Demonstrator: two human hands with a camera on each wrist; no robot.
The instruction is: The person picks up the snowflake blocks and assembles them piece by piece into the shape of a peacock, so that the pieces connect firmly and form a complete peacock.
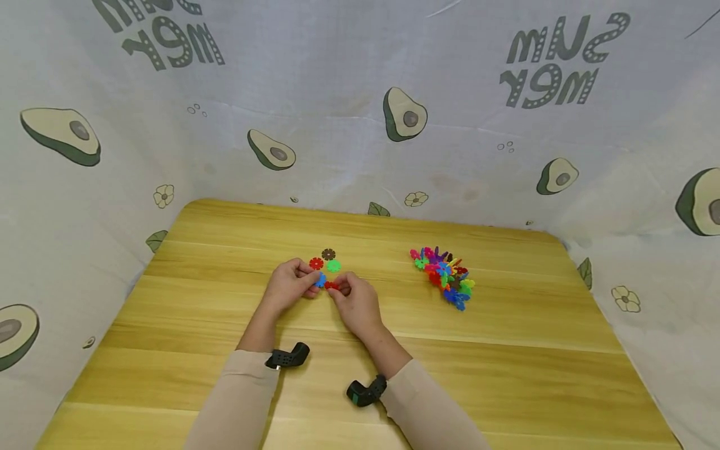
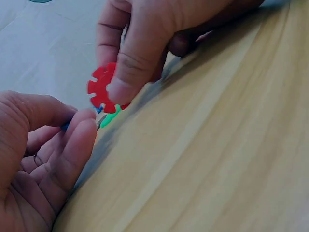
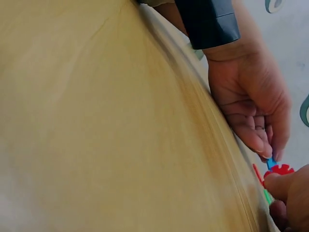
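My left hand [image 1: 289,287] pinches a blue notched plastic disc [image 1: 320,280] between thumb and fingers. Close beside it, my right hand [image 1: 357,304] pinches a red notched disc [image 2: 101,89], its thumb flat against the disc's face in the left wrist view. The two discs meet or nearly meet at their edges; whether their slots are joined I cannot tell. Just beyond the hands, a second red disc [image 1: 316,264], a green disc [image 1: 334,265] and a brown disc [image 1: 329,254] lie on the table.
To the right on the wooden table [image 1: 506,300] sits a heap of many-coloured notched discs [image 1: 444,275]. A printed white cloth [image 1: 337,81] hangs behind the table and at its sides. Each wrist wears a black camera band [image 1: 288,357].
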